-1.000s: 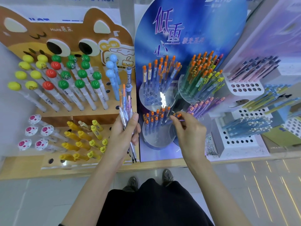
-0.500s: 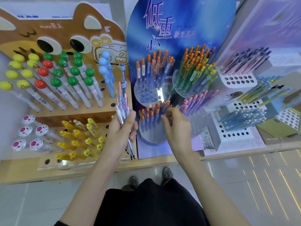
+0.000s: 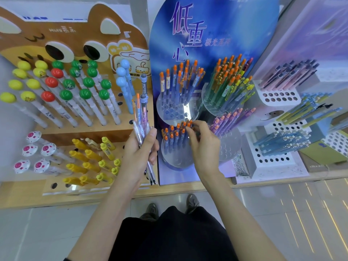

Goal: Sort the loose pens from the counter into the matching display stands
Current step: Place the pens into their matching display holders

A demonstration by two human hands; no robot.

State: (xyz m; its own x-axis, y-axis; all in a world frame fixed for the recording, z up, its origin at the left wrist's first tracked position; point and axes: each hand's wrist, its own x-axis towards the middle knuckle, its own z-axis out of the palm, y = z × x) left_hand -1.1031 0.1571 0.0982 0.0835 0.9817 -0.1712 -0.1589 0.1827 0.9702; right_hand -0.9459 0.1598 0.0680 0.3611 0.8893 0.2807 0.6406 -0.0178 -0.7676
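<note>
Your left hand [image 3: 139,155] grips a bundle of loose pens [image 3: 141,119]. The fingers are wrapped round the barrels and the thumb lies across the front. Writing tips point down toward the wooden counter edge [image 3: 178,190], and the caps fan upward in front of the right side of the cat-shaped stand [image 3: 79,32].

Your right hand [image 3: 205,146] is at the blue stand [image 3: 216,25], over its lower front clear round holder [image 3: 175,161]. The fingers are curled, with the fingertips [image 3: 190,129] in among the orange-capped pens [image 3: 170,137] standing there, at the back of that cluster. Whether you have one pinched or are only touching the caps, I cannot tell (the fingers hide it).

Just right of that hand is a group of purple pens [image 3: 226,119], and beyond it the white perforated stands [image 3: 273,159].
</note>
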